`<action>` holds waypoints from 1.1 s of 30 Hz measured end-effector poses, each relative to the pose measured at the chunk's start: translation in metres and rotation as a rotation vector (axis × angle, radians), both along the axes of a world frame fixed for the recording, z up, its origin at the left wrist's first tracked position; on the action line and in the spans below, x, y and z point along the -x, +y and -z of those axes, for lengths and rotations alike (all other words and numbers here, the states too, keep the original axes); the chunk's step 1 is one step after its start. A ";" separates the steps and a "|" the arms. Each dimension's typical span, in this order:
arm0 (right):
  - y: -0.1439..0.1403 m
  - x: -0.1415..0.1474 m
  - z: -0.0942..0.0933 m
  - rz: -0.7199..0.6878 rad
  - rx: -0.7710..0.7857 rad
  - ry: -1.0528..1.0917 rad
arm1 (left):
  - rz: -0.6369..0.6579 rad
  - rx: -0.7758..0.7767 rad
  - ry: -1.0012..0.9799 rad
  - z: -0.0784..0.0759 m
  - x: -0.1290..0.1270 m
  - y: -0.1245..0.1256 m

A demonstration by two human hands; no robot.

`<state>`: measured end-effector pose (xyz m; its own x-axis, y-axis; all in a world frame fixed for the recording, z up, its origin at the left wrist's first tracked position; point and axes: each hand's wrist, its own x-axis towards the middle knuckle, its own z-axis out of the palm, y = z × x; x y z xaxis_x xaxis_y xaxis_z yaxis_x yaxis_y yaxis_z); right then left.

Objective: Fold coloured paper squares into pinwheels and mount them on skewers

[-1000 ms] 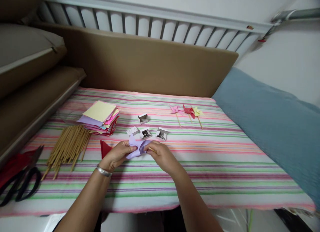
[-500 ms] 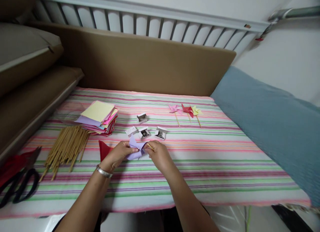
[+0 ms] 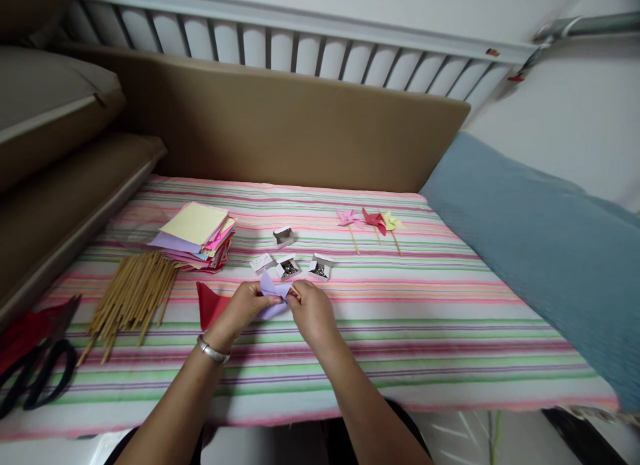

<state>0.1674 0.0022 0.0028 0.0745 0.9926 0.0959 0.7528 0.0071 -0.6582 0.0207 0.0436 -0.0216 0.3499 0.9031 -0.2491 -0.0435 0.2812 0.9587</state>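
A purple paper pinwheel (image 3: 269,286) is pinched between the thumb and fingers of my left hand (image 3: 244,309). My right hand (image 3: 315,313) closes on a thin wooden stick (image 3: 296,292) at the pinwheel's right side; most of the stick is hidden in the fist. Both hands meet at the pinwheel's middle, whose fastening is covered by fingers. Just beyond stand small white boxes, two with shiny metal pins, one box (image 3: 289,267) near the pinwheel and another box (image 3: 321,267) to its right. A piece of red paper (image 3: 210,303) lies beside my left wrist.
A stack of coloured paper squares (image 3: 195,223) and a heap of wooden sticks (image 3: 131,298) lie at left. Black-handled scissors (image 3: 50,371) rest at the near left edge. Three pinwheels, including a red one (image 3: 374,219), lie at the far right. A brown board (image 3: 295,128) stands behind.
My right hand has shifted slightly left, closer to my left hand, and its fingers cover more of the pinwheel's right side. The pinwheel has turned a little.
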 end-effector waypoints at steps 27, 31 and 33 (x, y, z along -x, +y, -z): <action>0.009 -0.007 0.012 0.110 -0.067 0.778 | -0.057 0.182 -0.314 0.005 0.011 0.004; 0.011 -0.008 0.014 0.086 0.013 0.883 | -0.037 0.185 -0.344 0.006 0.012 0.004; 0.011 -0.009 0.013 0.049 0.040 0.913 | -0.029 0.186 -0.358 0.006 0.013 0.004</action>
